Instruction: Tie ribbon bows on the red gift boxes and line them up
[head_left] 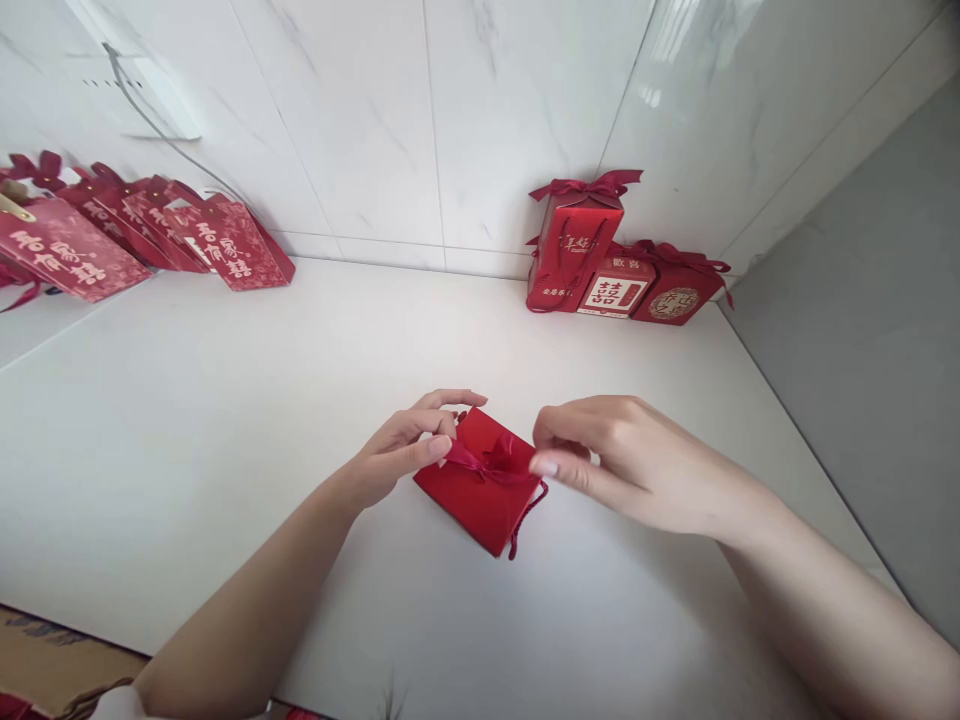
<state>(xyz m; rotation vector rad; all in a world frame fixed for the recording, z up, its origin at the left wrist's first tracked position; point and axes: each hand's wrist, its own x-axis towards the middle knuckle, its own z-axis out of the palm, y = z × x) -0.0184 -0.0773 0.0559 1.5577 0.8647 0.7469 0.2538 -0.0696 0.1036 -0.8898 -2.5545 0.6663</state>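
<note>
I have left hand (401, 445) pinching 1 end of ribbon (487, 468) on red box (472, 505), right hand (619, 450) pinching other end; gift bags (225, 245) near wall (367, 130).

White clothing (118, 704) showed at the lower left of the frame. Both forearms (266, 590) were bare and slender. The left grip (405, 450) and right grip (626, 455) had slim fingers and rounded thumbnails (549, 467).
</note>
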